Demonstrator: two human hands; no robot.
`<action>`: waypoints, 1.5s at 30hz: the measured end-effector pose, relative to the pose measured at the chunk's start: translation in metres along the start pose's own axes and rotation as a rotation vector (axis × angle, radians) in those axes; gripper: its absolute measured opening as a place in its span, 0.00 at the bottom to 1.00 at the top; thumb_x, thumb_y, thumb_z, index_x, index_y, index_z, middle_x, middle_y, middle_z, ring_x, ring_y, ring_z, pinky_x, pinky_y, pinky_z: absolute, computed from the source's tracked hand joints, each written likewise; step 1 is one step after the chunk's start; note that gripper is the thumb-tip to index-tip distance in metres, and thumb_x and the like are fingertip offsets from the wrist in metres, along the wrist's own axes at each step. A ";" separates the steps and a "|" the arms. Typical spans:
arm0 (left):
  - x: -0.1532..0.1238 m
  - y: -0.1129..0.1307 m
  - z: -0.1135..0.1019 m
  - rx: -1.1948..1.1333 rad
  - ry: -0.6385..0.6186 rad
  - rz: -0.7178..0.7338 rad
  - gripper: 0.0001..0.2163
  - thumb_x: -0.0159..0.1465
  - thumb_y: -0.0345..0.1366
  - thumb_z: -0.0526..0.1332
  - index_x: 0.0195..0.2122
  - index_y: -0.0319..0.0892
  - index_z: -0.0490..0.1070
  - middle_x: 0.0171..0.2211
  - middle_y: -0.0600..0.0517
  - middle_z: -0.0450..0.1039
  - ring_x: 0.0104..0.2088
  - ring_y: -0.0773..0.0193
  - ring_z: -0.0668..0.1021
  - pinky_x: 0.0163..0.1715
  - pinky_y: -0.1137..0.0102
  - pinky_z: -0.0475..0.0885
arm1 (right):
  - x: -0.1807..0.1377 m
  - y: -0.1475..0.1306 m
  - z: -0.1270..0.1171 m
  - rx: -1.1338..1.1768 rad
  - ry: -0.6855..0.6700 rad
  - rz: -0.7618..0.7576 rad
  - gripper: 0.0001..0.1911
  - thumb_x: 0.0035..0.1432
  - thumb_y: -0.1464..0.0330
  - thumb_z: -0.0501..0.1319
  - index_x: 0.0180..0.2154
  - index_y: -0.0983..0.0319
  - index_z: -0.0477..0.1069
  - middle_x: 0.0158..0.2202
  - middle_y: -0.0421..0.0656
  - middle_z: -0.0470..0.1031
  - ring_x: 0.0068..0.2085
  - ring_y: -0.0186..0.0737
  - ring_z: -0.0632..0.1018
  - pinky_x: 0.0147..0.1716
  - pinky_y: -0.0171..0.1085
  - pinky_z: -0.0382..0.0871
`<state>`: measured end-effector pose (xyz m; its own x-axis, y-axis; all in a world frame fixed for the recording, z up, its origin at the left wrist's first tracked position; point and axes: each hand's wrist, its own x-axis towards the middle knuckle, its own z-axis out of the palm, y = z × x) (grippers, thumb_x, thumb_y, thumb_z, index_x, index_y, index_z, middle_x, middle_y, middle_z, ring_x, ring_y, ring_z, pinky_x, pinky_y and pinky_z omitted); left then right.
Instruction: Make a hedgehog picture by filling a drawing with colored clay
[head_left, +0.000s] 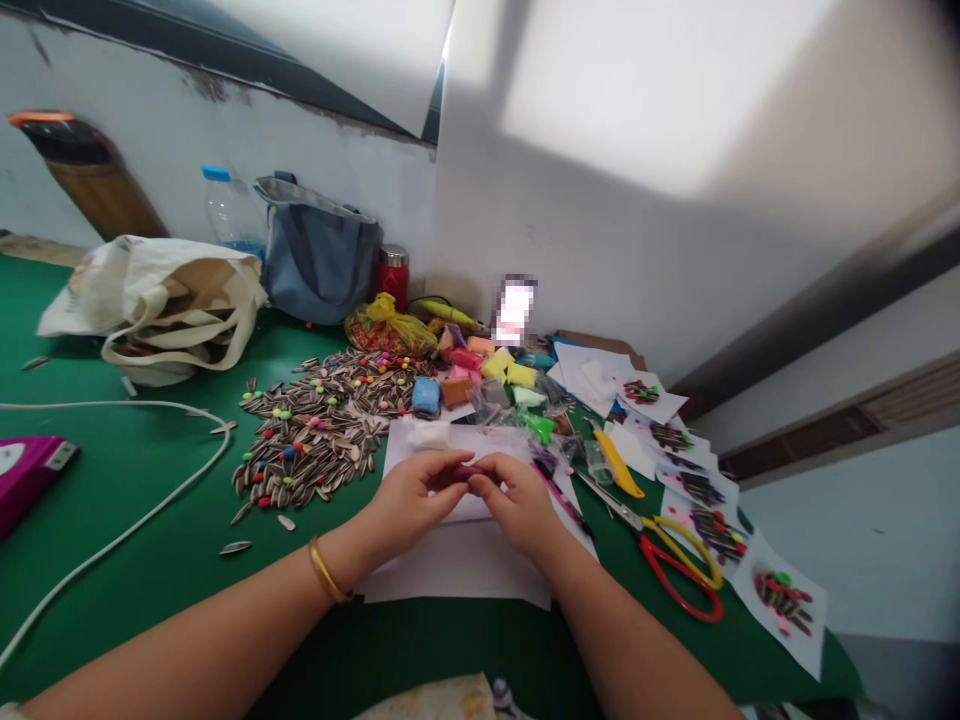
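Observation:
A small dark-red lump (466, 473), which looks like soft modelling clay, is pinched between the fingertips of both hands. My left hand (412, 503), with a gold bangle at the wrist, has its fingers closed on one side of it. From the other side my right hand (519, 503) grips it with thumb and fingers. Fingers cover most of the lump. Below the hands lie sheets of white paper (465, 570), with a white lump (430, 433) at their far edge. Packets of coloured clay sit beyond, among them a blue one (426, 397) and a yellow one (521, 375).
Striped sunflower seeds (307, 455) mixed with coloured bits spread to the left. Scissors (682, 570), a yellow utility knife (619, 463) and decorated cards (784, 600) lie right. A white cable (161, 497) crosses the green table (187, 620). Bags (322, 260) and a phone (515, 310) stand behind.

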<state>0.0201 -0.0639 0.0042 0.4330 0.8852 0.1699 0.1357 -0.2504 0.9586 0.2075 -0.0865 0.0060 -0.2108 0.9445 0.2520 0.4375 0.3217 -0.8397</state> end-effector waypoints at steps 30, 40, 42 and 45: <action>0.003 0.016 -0.003 -0.521 -0.079 -0.310 0.15 0.55 0.44 0.71 0.37 0.37 0.79 0.28 0.50 0.78 0.28 0.66 0.77 0.33 0.70 0.74 | 0.002 0.001 0.009 0.505 -0.182 0.153 0.24 0.60 0.47 0.60 0.45 0.61 0.67 0.33 0.42 0.75 0.33 0.38 0.77 0.34 0.37 0.71; 0.000 0.012 -0.003 -0.631 -0.174 -0.378 0.19 0.61 0.48 0.67 0.44 0.38 0.79 0.42 0.43 0.81 0.42 0.56 0.81 0.46 0.63 0.75 | 0.000 -0.006 0.003 0.120 -0.119 0.080 0.16 0.61 0.55 0.60 0.42 0.60 0.69 0.33 0.40 0.72 0.34 0.38 0.72 0.32 0.34 0.67; 0.000 0.010 -0.002 -0.705 -0.148 -0.409 0.17 0.61 0.47 0.67 0.43 0.38 0.80 0.42 0.42 0.81 0.41 0.57 0.81 0.46 0.63 0.76 | 0.000 -0.008 0.002 0.136 -0.149 0.047 0.18 0.58 0.55 0.63 0.44 0.60 0.69 0.35 0.41 0.73 0.36 0.39 0.73 0.34 0.35 0.68; 0.000 0.009 -0.002 -0.759 -0.132 -0.431 0.16 0.61 0.45 0.68 0.41 0.37 0.80 0.41 0.41 0.81 0.41 0.57 0.82 0.47 0.62 0.76 | 0.000 -0.010 0.002 0.072 -0.142 0.070 0.15 0.56 0.61 0.66 0.44 0.59 0.69 0.37 0.40 0.74 0.38 0.39 0.73 0.36 0.35 0.68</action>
<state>0.0200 -0.0655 0.0134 0.5865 0.7784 -0.2239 -0.2972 0.4640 0.8345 0.2012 -0.0899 0.0137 -0.3056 0.9438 0.1256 0.3925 0.2451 -0.8865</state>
